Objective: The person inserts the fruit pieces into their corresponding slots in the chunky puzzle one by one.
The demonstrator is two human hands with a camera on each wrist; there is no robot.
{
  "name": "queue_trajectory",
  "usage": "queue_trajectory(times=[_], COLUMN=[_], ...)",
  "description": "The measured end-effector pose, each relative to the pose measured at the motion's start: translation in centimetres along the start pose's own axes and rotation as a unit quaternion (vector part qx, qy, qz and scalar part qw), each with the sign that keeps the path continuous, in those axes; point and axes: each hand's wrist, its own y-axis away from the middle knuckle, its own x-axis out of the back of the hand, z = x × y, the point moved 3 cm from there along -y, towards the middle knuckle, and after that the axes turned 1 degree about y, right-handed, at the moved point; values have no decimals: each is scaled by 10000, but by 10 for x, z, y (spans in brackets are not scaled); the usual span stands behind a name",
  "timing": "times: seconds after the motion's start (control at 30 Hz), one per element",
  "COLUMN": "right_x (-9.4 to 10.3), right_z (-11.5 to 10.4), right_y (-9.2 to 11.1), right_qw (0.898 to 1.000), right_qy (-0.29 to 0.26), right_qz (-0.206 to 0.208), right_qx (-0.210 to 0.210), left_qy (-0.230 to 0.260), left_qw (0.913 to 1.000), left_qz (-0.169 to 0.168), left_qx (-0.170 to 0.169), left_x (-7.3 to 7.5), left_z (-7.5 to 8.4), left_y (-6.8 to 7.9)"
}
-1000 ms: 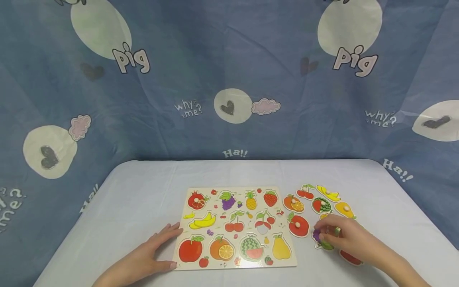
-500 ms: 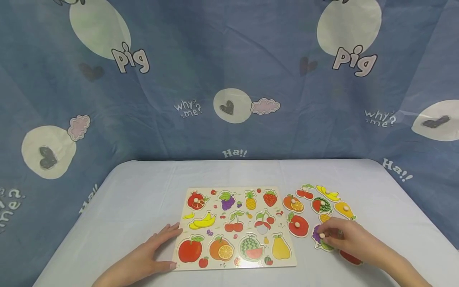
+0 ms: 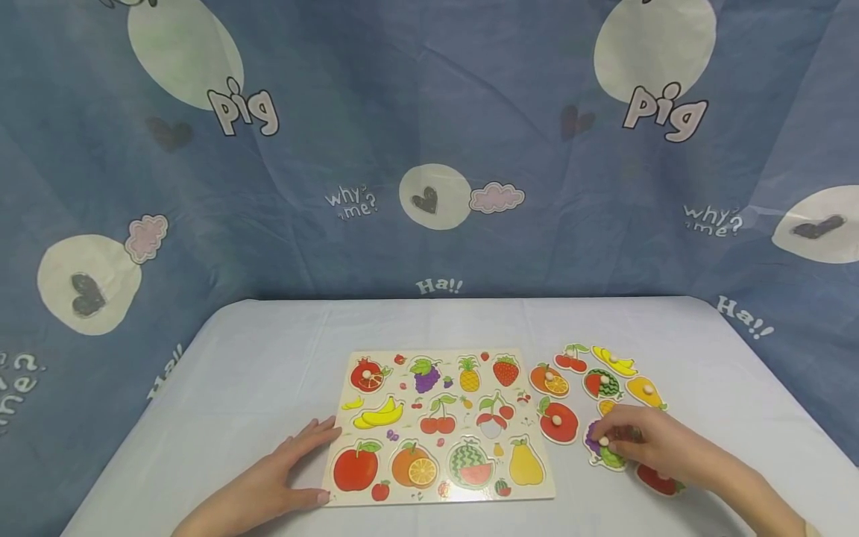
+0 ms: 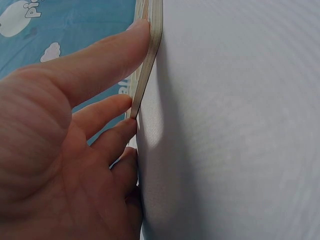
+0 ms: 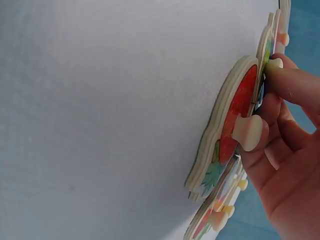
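Note:
My left hand point(image 3: 278, 470) lies at the left edge of a wooden fruit puzzle board point(image 3: 403, 496), thumb near its front corner and fairly straight fingers against the side. In the left wrist view, that thumb point(image 4: 110, 55) touches the board's edge. On the right, my right hand point(image 3: 661, 447) pinches the pale knob of a grape puzzle piece point(image 3: 612, 456) between thumb and fingertips. The piece lies among other loose pieces. Partly covered by this hand is a strawberry piece point(image 3: 658, 479), its knob point(image 5: 248, 132) close to the curled fingers in the right wrist view.
Around the right hand lie knobbed pieces: apple point(image 3: 566, 431), orange point(image 3: 540, 377), cherries point(image 3: 570, 363), bananas point(image 3: 614, 362), watermelon point(image 3: 597, 388) and a yellow fruit point(image 3: 640, 391). A pomegranate piece point(image 3: 365, 384) with a knob sits in the board. Behind the white table hangs a blue printed cloth point(image 3: 429, 253).
The grape piece, slightly tilted with its knob covered a second ago, now lies flatter with the knob showing. My right hand has shifted slightly, uncovering more strawberry. The left hand stays put.

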Motion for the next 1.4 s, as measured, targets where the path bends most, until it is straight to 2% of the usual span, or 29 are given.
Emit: queue_trajectory(times=[0.3, 0.87, 1.4], right_x=[0, -5, -7], right_z=[0, -2, -18], right_y=[-1, -3, -8], right_qw=[9999, 9999, 9994], right_qy=[4, 82, 50], right_qz=[-54, 81, 256], right_qx=[-98, -13, 248], left_qy=[-16, -47, 24], left_qw=[10000, 10000, 10000], left_qz=[11, 21, -8], left_qx=[-22, -50, -7], left_x=[0, 0, 0], left_z=[-1, -1, -2], left_y=[0, 0, -1])
